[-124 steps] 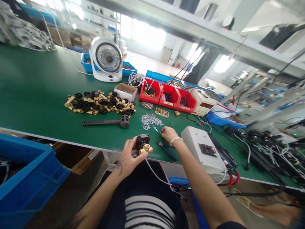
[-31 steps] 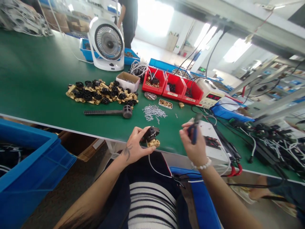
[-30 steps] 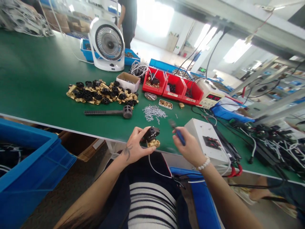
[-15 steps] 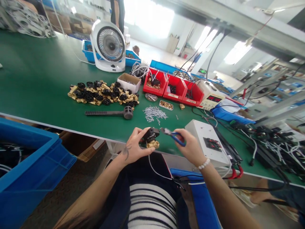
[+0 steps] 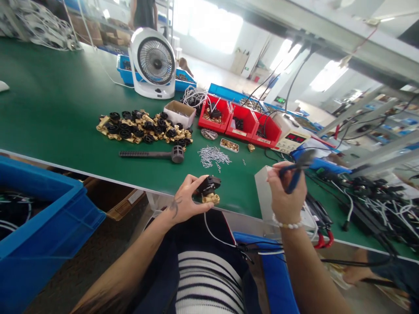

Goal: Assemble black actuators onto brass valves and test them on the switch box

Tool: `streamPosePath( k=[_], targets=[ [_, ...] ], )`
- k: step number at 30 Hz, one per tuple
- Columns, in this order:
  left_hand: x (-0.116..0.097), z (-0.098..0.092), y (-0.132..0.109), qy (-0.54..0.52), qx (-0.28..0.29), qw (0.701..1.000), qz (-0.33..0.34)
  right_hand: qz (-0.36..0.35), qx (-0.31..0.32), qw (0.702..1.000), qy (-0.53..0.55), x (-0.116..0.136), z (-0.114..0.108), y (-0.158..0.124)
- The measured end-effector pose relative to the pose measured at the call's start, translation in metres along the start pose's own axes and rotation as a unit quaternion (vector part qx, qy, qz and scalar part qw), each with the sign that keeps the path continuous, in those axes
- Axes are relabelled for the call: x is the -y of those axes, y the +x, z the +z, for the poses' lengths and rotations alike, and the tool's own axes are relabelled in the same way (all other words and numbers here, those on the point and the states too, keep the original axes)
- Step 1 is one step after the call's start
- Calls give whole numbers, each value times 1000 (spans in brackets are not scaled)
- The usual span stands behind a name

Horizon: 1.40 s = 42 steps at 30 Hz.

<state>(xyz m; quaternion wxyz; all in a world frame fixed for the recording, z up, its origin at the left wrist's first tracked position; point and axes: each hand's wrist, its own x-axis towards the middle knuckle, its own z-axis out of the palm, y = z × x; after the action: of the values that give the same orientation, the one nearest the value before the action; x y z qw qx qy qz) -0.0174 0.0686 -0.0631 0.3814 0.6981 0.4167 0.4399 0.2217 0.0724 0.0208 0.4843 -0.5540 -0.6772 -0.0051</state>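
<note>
My left hand (image 5: 189, 196) grips a brass valve with a black plastic body (image 5: 209, 188) at the bench's front edge; a white cable hangs below it. Raised over the grey box (image 5: 263, 187) on the right, my right hand (image 5: 288, 192) is closed around blue-handled pliers (image 5: 296, 172), whose jaws are blurred and point up and away. Beyond the valve lies a pile of small silver wire clips (image 5: 213, 156). A grey mallet (image 5: 153, 154) rests to the left of the clips, and behind it is a heap of brass fittings with black knobs (image 5: 144, 126).
Three red bins (image 5: 242, 122) of parts stand at the back beside a power supply (image 5: 291, 133). A white fan (image 5: 155, 63) and a small carton (image 5: 180, 113) are further left. A blue crate (image 5: 42, 218) sits at lower left, and black and white cables (image 5: 376, 200) crowd the right.
My right hand has lifted the pliers away from the valve, up and to the right, and turned their jaws upward. My left hand holds the valve in nearly the same place.
</note>
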Motion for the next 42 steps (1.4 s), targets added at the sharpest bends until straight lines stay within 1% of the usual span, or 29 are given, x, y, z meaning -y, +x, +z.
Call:
streamPosePath(
  k=[1,2,5,6,7,8,9,11,12,13,14,17,18,19,20,23,24,25,28,29,30,31,34,35,36,39,40,41,42],
  targets=[
    [0,0,0,0,0,1000,0,1,-27,1000,3,0,2,-2],
    [0,0,1,0,1,1000,1,-5,-14,1000,3,0,4,-4],
    [1,0,1,-2,7,1000,1,-44,154,987,-4,2,9,-11],
    [1,0,2,-2,8,1000,1,-55,198,979,-4,3,8,-11],
    [2,0,2,-3,9,1000,0,-61,218,974,-8,4,6,-9],
    [2,-1,1,-3,9,1000,0,-60,204,977,-13,4,4,-7],
    [2,-1,1,-4,9,1000,0,-52,157,986,-16,5,2,-4],
    [1,0,1,-4,9,1000,1,-27,15,999,-15,5,1,-1],
    [1,0,1,-3,9,1000,1,-17,-40,999,-13,5,2,-2],
    [1,0,1,-3,9,1000,1,-14,-51,999,-11,4,4,-5],
    [1,0,1,-3,11,1000,1,-20,-21,1000,-12,4,7,-8],
    [2,-1,2,-5,15,1000,1,-54,169,984,-22,0,8,-12],
    [2,-1,2,-6,16,1000,1,-61,208,976,-26,-1,6,-10],
    [2,-1,2,-6,16,1000,1,-61,204,977,-31,-2,3,-7],
    [2,-1,2,-7,16,1000,2,-54,165,984,-36,-2,1,-4],
    [1,0,2,-5,14,1000,2,-22,-3,999,-47,-3,-2,2],
    [1,0,2,-5,12,1000,2,-18,-18,999,-48,-3,0,0],
    [1,0,2,-4,12,1000,2,-21,5,999,-49,-2,3,-2],
    [1,0,2,-3,13,1000,4,-48,161,985,-50,1,7,-6],
    [1,-1,3,-2,13,1000,5,-57,198,977,-51,1,6,-5],
    [2,-1,3,-2,14,1000,6,-63,209,974,-54,1,4,-3],
    [2,-1,3,-2,14,1000,6,-63,187,979,-57,1,3,-1],
    [2,-1,3,-1,15,1000,6,-36,25,997,-67,-3,2,0],
    [2,0,3,-1,15,1000,5,-29,3,997,-71,-4,3,-3],
    [2,0,3,0,16,1000,5,-28,19,997,-73,-5,6,-5],
    [2,-1,4,-1,18,1000,5,-54,175,980,-74,-5,9,-8],
    [2,-1,4,-1,18,1000,5,-63,205,974,-73,-4,8,-6],
    [3,-1,3,-2,19,1000,5,-68,199,975,-74,-3,6,-3],
    [3,-1,3,-2,19,1000,5,-68,162,982,-75,-2,3,0]
  ],
)
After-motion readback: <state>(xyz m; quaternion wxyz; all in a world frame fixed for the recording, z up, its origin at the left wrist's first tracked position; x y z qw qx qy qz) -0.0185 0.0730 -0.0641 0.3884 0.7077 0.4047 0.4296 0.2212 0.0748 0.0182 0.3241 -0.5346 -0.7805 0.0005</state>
